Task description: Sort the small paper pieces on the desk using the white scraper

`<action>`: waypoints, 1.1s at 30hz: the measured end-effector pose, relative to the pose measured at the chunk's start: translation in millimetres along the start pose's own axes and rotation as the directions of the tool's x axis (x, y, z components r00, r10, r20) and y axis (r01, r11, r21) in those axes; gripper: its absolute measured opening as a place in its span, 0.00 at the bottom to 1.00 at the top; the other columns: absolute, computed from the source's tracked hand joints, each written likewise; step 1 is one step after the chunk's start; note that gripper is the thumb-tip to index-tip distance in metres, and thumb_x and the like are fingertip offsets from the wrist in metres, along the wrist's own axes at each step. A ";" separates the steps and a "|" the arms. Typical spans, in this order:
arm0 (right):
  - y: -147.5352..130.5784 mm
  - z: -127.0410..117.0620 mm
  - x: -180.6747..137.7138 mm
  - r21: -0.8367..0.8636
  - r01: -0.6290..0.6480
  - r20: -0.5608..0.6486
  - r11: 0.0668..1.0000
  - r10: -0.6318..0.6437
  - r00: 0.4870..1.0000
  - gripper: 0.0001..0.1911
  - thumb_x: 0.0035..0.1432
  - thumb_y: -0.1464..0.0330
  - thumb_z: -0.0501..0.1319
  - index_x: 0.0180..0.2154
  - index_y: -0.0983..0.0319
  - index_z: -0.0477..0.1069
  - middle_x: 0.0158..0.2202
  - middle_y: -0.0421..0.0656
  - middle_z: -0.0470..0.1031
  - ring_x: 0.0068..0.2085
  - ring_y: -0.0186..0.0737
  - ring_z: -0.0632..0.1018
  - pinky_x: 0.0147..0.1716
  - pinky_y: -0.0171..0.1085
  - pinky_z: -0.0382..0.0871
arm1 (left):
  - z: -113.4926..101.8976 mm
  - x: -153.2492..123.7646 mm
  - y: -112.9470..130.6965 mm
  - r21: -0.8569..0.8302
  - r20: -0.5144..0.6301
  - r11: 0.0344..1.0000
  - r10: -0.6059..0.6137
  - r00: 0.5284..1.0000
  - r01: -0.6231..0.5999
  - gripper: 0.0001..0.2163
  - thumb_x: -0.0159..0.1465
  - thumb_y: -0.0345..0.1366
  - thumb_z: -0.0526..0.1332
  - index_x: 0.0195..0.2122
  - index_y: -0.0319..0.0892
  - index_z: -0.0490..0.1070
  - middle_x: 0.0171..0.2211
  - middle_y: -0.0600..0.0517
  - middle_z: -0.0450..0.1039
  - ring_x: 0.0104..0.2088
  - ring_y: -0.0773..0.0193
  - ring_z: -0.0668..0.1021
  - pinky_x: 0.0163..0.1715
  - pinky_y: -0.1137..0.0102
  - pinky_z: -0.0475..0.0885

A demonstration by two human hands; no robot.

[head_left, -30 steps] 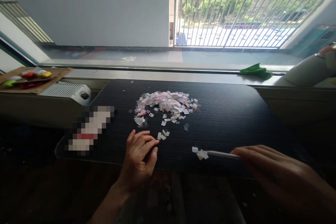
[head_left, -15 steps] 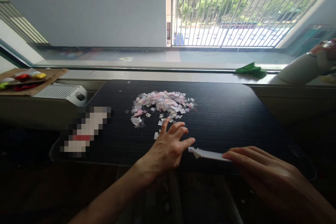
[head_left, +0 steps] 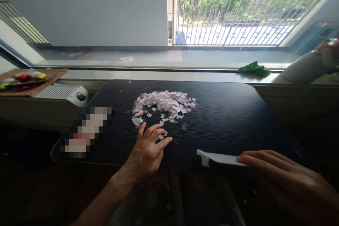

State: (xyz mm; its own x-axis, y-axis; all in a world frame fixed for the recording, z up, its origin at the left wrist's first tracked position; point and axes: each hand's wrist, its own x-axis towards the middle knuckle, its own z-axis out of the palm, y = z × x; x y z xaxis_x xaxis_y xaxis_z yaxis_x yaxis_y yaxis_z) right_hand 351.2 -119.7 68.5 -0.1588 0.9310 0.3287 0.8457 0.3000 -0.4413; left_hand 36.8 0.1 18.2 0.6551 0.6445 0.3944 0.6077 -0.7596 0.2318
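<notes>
A heap of small white and pink paper scraps (head_left: 164, 104) lies on the black table (head_left: 225, 113). My left hand (head_left: 148, 150) rests on the table just below the heap, fingers spread, fingertips on a few loose scraps (head_left: 160, 137). At the table's near edge my right hand (head_left: 286, 180) lies with its fingers extended over one end of a white strip (head_left: 219, 158). The strip's free end carries small stuck paper pieces (head_left: 204, 159).
A blurred-out oblong object (head_left: 86, 130) lies on the table's left side. A white device (head_left: 65, 93) and a cardboard tray of coloured items (head_left: 26, 79) stand at the left. A green cloth (head_left: 253, 69) and another person's sleeve (head_left: 307, 67) are on the sill.
My left hand went right to the strip's end, then drew back left onto the loose scraps. The strip has shifted a little to the right with my right hand.
</notes>
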 end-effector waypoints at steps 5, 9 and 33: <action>-0.1 -5.3 -1.1 0.024 0.011 0.056 1.000 -0.012 0.998 0.13 0.63 0.67 0.56 0.46 0.49 0.76 0.41 0.40 0.81 0.38 0.40 0.82 0.35 0.33 0.77 | 2.0 -16.6 -10.9 -0.020 -0.179 0.997 -0.081 0.981 0.079 0.14 0.64 0.24 0.54 0.46 0.43 0.74 0.43 0.47 0.73 0.54 0.54 0.71 0.60 0.45 0.58; -7.4 -9.5 -3.9 0.103 0.052 0.115 0.993 -0.064 0.991 0.12 0.63 0.67 0.57 0.44 0.50 0.77 0.38 0.41 0.81 0.35 0.39 0.82 0.31 0.30 0.76 | 5.4 -19.9 -14.1 -0.058 -0.254 0.990 -0.141 0.957 0.130 0.12 0.64 0.25 0.56 0.43 0.44 0.75 0.41 0.49 0.74 0.52 0.54 0.73 0.61 0.47 0.58; -1.4 20.0 12.6 -0.084 0.042 -0.095 0.996 -0.050 0.994 0.13 0.65 0.67 0.53 0.46 0.50 0.74 0.39 0.40 0.81 0.38 0.42 0.81 0.36 0.38 0.74 | 11.8 1.6 18.4 -0.032 0.037 0.999 -0.022 0.999 0.023 0.15 0.65 0.29 0.54 0.50 0.44 0.74 0.47 0.46 0.74 0.59 0.51 0.69 0.63 0.40 0.52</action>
State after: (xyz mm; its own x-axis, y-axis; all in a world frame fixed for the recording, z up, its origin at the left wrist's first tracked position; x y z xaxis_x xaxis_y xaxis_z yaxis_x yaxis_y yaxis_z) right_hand 337.8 -104.3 56.5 -0.1513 0.8908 0.4284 0.8780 0.3202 -0.3557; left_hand 54.3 -11.8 12.6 0.6579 0.6638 0.3556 0.6082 -0.7469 0.2688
